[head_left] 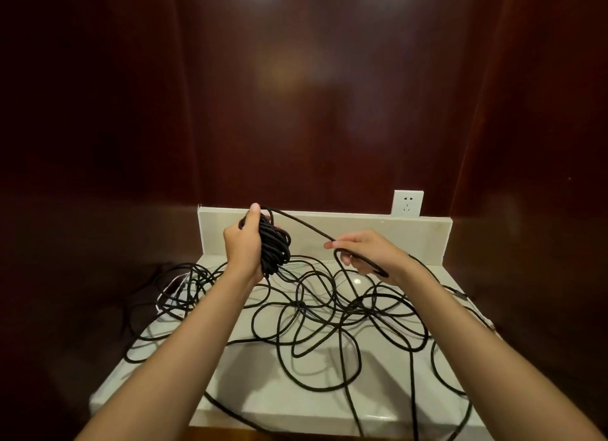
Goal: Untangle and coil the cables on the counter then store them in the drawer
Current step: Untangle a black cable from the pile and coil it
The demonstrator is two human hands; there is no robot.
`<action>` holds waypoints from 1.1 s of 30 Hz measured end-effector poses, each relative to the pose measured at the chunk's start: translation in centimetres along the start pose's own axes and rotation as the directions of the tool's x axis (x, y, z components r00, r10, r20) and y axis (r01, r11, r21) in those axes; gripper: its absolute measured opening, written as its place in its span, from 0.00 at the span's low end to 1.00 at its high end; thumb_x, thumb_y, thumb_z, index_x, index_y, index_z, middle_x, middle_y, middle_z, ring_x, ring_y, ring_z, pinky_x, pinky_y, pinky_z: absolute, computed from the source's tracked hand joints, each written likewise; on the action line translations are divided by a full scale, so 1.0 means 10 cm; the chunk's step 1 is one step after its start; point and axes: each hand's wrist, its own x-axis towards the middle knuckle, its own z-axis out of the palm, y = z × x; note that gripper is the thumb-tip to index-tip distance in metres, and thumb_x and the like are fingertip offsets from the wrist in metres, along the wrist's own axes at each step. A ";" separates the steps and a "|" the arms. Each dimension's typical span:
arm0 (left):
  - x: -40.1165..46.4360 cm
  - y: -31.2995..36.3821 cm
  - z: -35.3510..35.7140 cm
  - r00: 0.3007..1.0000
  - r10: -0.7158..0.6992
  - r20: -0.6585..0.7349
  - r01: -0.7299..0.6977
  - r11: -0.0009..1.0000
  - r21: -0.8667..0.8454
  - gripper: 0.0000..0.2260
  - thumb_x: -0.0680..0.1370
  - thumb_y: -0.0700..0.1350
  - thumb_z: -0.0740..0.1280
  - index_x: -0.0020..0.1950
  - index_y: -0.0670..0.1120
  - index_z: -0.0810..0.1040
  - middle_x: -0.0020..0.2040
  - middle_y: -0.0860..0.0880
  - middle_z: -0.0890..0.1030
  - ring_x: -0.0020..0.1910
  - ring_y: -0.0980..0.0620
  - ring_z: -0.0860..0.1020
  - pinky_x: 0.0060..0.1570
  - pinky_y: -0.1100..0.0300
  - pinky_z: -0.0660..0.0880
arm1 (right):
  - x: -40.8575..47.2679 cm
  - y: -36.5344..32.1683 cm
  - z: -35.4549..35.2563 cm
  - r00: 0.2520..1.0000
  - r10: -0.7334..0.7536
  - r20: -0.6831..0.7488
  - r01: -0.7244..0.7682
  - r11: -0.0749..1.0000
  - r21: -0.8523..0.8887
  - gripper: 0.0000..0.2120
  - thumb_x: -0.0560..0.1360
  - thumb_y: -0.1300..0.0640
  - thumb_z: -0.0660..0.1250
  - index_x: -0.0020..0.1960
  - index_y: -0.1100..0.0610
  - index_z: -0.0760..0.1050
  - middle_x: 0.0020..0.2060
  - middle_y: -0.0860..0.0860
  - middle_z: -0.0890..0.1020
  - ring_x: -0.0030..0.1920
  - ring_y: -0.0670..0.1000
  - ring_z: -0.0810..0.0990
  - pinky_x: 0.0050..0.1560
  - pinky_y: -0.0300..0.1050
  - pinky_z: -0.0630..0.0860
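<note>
I am gripping a wound coil [274, 246] of black cable in my left hand [245, 246], fingers curled round the bundle and thumb up at its top, holding it raised above the counter [171, 375]. From the top of the coil a single strand [306, 226] is running across to my right hand [365, 251], which is pinching it between thumb and fingertips; the strand is looping under that hand and dropping back into the heap.

I am judging the cable as light and limp, with a braided-looking jacket that should give decent friction, so it is not likely to slip. It is bending easily yet keeping some spring, so loops will want to pop off the bundle unless the left thumb is clamping them. The best hold is close to the coil, feeding short lengths.

Counting: one coil in hand, and one loose tangle [329, 312] of black cable sprawling over the counter, some of it hanging off the left and front edges. How many separate black cables are in it I cannot tell. At least one thin pale cable [167, 296] is showing at the left. One wall socket [408, 203] is sitting behind the backsplash [378, 233]. The drawer is not in view.
</note>
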 end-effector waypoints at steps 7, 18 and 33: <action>-0.01 0.10 0.04 0.972 -0.187 0.142 0.231 0.874 -0.428 0.25 0.85 0.58 0.56 0.58 0.37 0.78 0.44 0.42 0.87 0.48 0.47 0.85 0.60 0.48 0.78 | -0.06 0.04 0.14 0.997 0.037 0.068 -0.031 0.996 -0.082 0.10 0.81 0.55 0.65 0.58 0.56 0.82 0.28 0.47 0.72 0.25 0.44 0.63 0.25 0.37 0.59; 0.08 0.31 -0.05 0.948 0.288 -0.135 -0.256 0.943 0.214 0.17 0.80 0.56 0.68 0.39 0.44 0.78 0.36 0.45 0.82 0.35 0.47 0.82 0.41 0.52 0.80 | -0.16 0.05 -0.04 0.949 0.231 0.213 -0.284 0.920 0.270 0.09 0.79 0.67 0.65 0.58 0.66 0.76 0.32 0.50 0.74 0.27 0.41 0.71 0.25 0.32 0.71; -0.09 0.07 0.06 0.889 -0.022 0.457 -0.425 0.331 0.842 0.26 0.76 0.68 0.65 0.34 0.46 0.70 0.27 0.51 0.69 0.25 0.52 0.67 0.29 0.59 0.64 | -0.33 -0.44 -0.05 0.954 -0.104 0.280 0.112 0.994 -0.011 0.12 0.79 0.71 0.61 0.56 0.64 0.80 0.34 0.55 0.74 0.24 0.43 0.62 0.23 0.35 0.61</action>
